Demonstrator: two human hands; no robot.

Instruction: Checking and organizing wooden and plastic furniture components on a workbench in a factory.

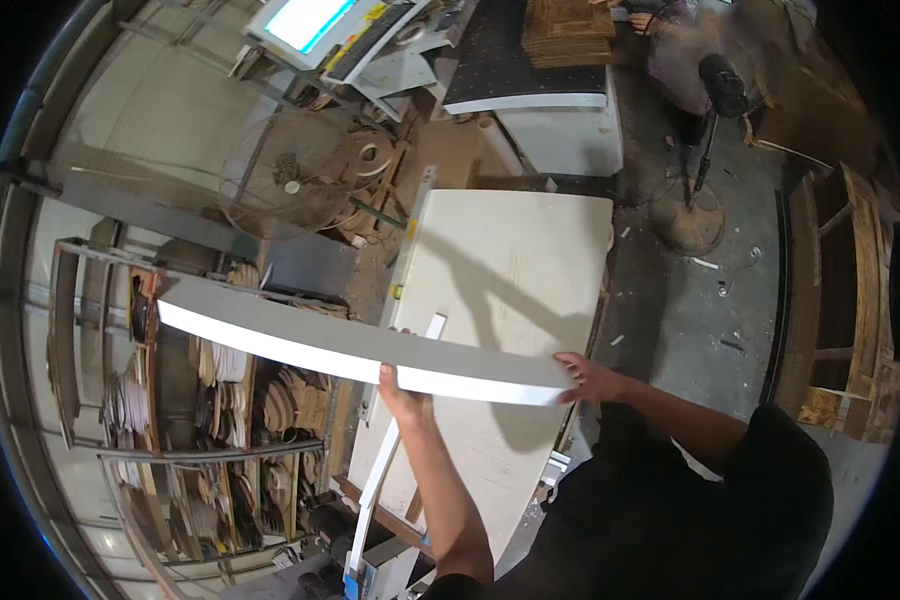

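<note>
A long board [300,335] with a grey face and a white edge is held up across the white worktable [515,240]. My left hand [402,398] grips it near the middle, thumb on the white edge and fingertips showing past the far side. At the board's right end, my right hand [588,380] is closed round the corner. The board's left end reaches past the table over the storage rack. Below it, a narrow white strip [375,475] runs along the table's left side, partly hidden by the board and my left forearm.
A rack [170,455] packed with rolls of strip stands at the left. A large caged fan [290,185] is behind it. A screen [305,20] and a dark perforated table [490,75] with stacked brown panels [568,35] are at the back. Another person works near a pedestal fan [722,85].
</note>
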